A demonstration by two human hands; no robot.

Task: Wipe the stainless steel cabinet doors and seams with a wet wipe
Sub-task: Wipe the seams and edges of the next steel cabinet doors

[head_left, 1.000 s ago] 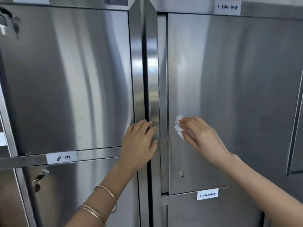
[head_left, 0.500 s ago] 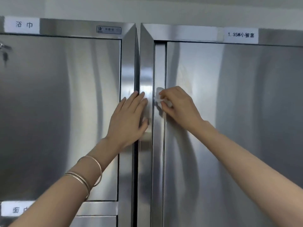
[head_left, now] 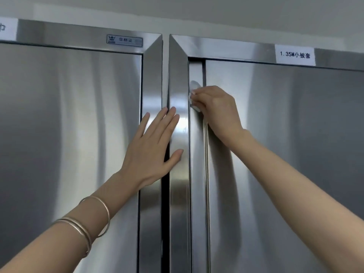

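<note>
1. Right hand [head_left: 216,113]: grip curled, pinching the wet wipe [head_left: 194,107] against the narrow strip [head_left: 197,174] beside the right cabinet door [head_left: 275,154], near its top.
2. Wipe mostly hidden; apparently bunched.
3. Left hand [head_left: 155,146]: flat, holding nothing, pressed across the centre seam [head_left: 165,213].

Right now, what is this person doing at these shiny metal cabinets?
A person is wiping down stainless steel cabinets. The right hand pinches a small white wet wipe and presses it on the narrow strip at the left edge of the right door, near the top. The left hand lies flat with straight fingers across the dark gap between the two cabinets, resting on their frames. It holds nothing.
</note>
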